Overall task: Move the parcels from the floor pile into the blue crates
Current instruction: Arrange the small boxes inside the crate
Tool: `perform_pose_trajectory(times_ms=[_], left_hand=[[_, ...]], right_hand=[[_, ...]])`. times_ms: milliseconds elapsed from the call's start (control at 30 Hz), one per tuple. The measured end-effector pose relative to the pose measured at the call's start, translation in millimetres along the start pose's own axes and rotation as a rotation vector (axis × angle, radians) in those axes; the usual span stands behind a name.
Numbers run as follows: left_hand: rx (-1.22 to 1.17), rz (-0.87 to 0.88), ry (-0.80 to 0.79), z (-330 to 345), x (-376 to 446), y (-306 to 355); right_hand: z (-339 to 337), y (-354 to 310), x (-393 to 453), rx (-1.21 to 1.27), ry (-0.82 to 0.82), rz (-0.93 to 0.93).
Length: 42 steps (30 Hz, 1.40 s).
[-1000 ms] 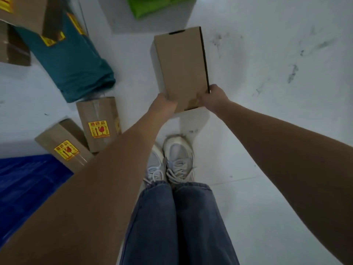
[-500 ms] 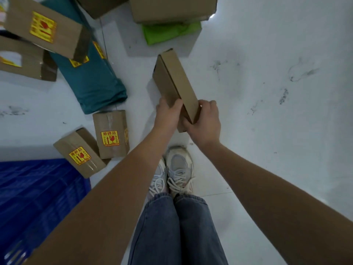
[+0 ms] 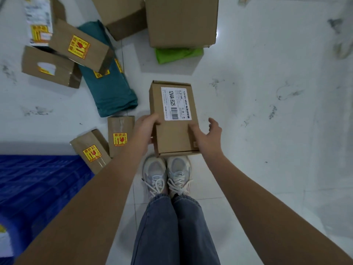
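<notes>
You stand on a pale tiled floor [image 3: 267, 131], looking straight down past your jeans and light sneakers [image 3: 166, 176].

The largest thing at your left is the blue crate [image 3: 38, 188], of which only a ribbed corner shows at the lower left edge; something white and yellow lies at its very edge, too cut off to name.

Ahead, the floor pile is far from cleared. Two big plain cartons [image 3: 181, 20] sit at the top, with a bright green soft parcel [image 3: 177, 54] tucked under the right one. A teal soft parcel [image 3: 110, 87] lies left of centre, and several brown boxes with yellow fragile stickers [image 3: 76, 46] lean on and beside it. Nearer you, two small brown sticker boxes [image 3: 107, 144] lie just beside the crate's corner.

Between your hands, above your shoes, you hold a small cardboard box with a white barcode label [image 3: 173, 119], label facing up. It is off the floor and not yet over the crate.

Your left hand [image 3: 147, 129] grips the box's left side, fingers curled round the edge. Your right hand [image 3: 206, 134] rests against the right side with its thumb on top and fingers spread loosely, touching more than clasping.

By my judgement, the job is at an early or middle stage: this box must go left into the crate, and at least eight parcels wait.
</notes>
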<state>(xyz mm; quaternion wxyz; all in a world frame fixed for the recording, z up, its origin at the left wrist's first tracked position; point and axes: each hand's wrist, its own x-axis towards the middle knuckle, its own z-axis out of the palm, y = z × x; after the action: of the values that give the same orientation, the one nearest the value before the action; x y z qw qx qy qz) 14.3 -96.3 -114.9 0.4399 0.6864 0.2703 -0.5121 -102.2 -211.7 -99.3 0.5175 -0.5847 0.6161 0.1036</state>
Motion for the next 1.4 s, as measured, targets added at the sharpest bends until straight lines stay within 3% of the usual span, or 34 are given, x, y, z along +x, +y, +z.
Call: perform_pose_trajectory(times_ms=[67, 133, 233, 300, 400, 467, 600, 667, 800, 900, 967, 1033, 1100, 1200, 1267, 1400], left_hand=[[-0.085, 0.005, -0.039, -12.0, -10.3, 0.8], [-0.179, 0.002, -0.072, -19.7, -20.0, 1.4], [-0.217, 0.016, -0.112, -22.6, -29.9, 6.7], [-0.064, 0.069, -0.007, -25.0, -26.1, 15.5], [0.36, 0.307, 0.271, -38.8, -17.8, 37.7], [0.563, 0.447, 0.313, -50.3, -17.0, 54.3], [0.619, 0.242, -0.089, -73.6, -24.2, 79.1], [0.64, 0.186, -0.165, -81.1, -30.9, 77.9], [0.283, 0.21, -0.001, -84.2, -44.0, 39.3], [-0.127, 0.095, 0.097, -73.5, -63.4, 3.0], [-0.267, 0.038, 0.12, -68.4, -76.3, -17.6], [-0.334, 0.012, 0.107, -66.8, -86.8, -30.9], [-0.357, 0.027, 0.096, -68.6, -90.5, -38.1], [-0.353, 0.138, 0.179, -85.1, -89.0, -31.7], [-0.169, 0.219, 0.178, -106.3, -87.6, -20.9], [0.181, 0.213, -0.15, -155.0, -98.5, -0.4]], right_hand=[[-12.1, -3.3, -0.9, 0.043, -0.081, 0.139], [-16.0, -8.9, -9.0, 0.231, -0.277, 0.258], [-14.3, -13.8, -16.5, 0.285, -0.452, 0.215], [-14.6, -15.2, -17.4, 0.299, -0.479, 0.178], [-18.9, -16.0, -14.3, 0.206, -0.587, 0.136], [-23.3, -20.5, -11.0, 0.128, -0.643, 0.093], [-39.2, -35.1, -4.6, -0.014, -0.768, 0.051], [-43.0, -38.5, -5.4, -0.058, -0.744, 0.016], [-39.2, -41.3, -8.3, 0.279, -0.352, 0.084], [-30.6, -41.6, -22.2, 0.351, -0.422, 0.243], [-19.7, -43.0, -35.2, 0.425, -0.476, 0.275], [-10.1, -47.5, -43.7, 0.6, -0.413, 0.271], [-5.2, -51.6, -47.2, 0.665, -0.361, 0.257], [-1.7, -58.4, -52.5, 0.484, -0.423, 0.226], [-1.9, -66.5, -54.6, 0.397, -0.493, 0.208], [-2.0, -92.5, -64.8, 0.225, -0.626, 0.164]])
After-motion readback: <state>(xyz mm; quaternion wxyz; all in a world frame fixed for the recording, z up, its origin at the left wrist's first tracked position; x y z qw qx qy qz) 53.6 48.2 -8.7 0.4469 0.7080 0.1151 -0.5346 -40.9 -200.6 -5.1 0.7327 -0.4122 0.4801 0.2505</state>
